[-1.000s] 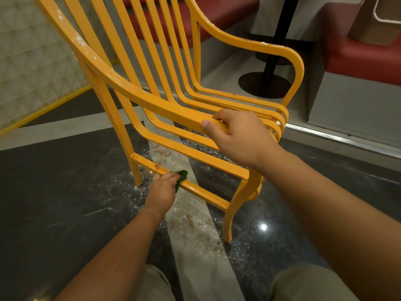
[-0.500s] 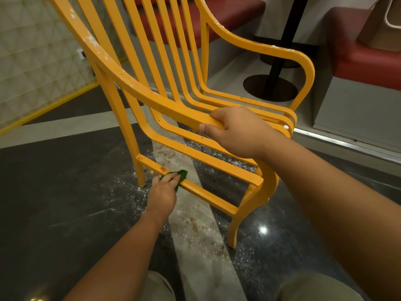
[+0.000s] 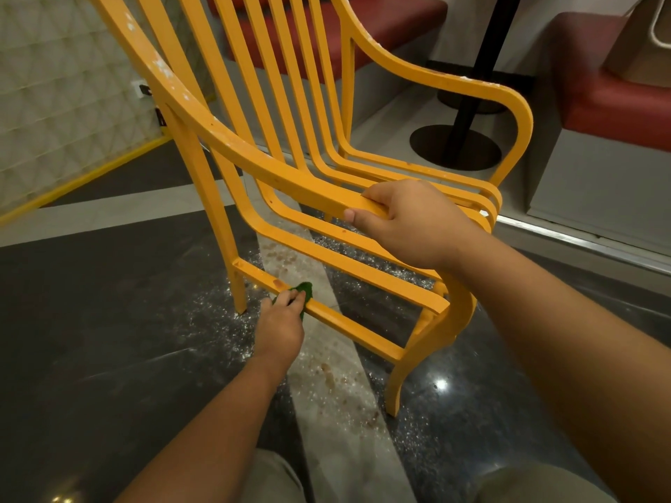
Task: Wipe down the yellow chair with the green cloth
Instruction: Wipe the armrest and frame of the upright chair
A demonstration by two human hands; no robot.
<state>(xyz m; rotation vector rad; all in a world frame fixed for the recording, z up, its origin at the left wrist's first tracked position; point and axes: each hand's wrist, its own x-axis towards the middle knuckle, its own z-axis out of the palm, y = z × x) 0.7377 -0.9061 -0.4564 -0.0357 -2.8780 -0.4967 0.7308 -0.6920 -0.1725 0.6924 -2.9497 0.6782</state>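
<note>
Against yellow chair [image 3: 254, 165] rail edge, green cloth [image 3: 307, 289]

The floor [image 3: 109, 321] is dark polished stone crossed by a pale strip [image 3: 345, 422] from centre to lower edge. The yellow chair [image 3: 254, 165] stands on it; glittering specks [image 3: 210, 321] surround its legs and brown spots [image 3: 326, 372] mark the strip. A black round base [image 3: 428, 147] sits upper right.

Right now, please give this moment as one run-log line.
left hand: presses green cloth on lower rail | right hand: grips yellow chair by near armrest
</note>
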